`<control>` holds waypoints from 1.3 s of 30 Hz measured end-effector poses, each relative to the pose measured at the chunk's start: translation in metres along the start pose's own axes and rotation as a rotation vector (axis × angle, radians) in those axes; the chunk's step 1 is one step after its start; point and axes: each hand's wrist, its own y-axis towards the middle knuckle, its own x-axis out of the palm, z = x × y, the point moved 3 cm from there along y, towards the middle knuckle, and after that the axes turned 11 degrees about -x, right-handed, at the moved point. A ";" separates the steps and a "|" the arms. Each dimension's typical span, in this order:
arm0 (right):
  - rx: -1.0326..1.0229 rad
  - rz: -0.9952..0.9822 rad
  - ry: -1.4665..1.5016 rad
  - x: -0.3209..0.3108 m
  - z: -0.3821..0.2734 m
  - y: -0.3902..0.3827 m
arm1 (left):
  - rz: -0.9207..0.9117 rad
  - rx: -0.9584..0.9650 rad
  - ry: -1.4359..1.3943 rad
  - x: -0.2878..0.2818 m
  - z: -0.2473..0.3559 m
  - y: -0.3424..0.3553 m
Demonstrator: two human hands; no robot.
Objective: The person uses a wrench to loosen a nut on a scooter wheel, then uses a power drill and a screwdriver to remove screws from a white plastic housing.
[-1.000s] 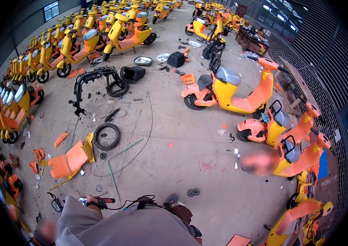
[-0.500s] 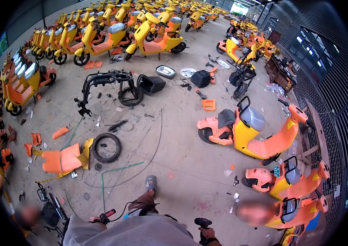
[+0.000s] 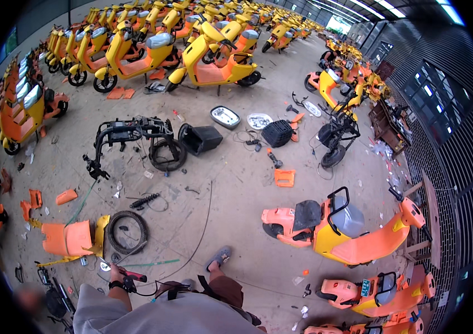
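At the lower left, my left hand [image 3: 116,274] reaches forward from a grey sleeve, with a black band at the wrist. It seems closed around a red-and-black handle [image 3: 135,276], whose exact kind I cannot make out. A black cable runs from beside the wrist toward my waist. Just beyond the hand lie a black tyre [image 3: 128,232] and an orange-and-yellow scooter body panel [image 3: 68,238] on the floor. My right hand is out of view.
A stripped black scooter frame [image 3: 130,133] stands ahead, beside a black bin-like box [image 3: 200,139]. A yellow-and-orange scooter [image 3: 331,234] stands at right. Loose parts and a long thin cable [image 3: 206,222] are on the floor. Another person [image 3: 329,57] is far back at right.
My view has shifted and a foot has stepped forward right. My left hand has moved forward toward the tyre. My right hand, holding a black power tool before, has left the view.
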 end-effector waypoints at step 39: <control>0.074 -0.070 0.152 -0.430 -0.616 0.420 | -0.131 -0.006 0.213 0.981 0.106 0.035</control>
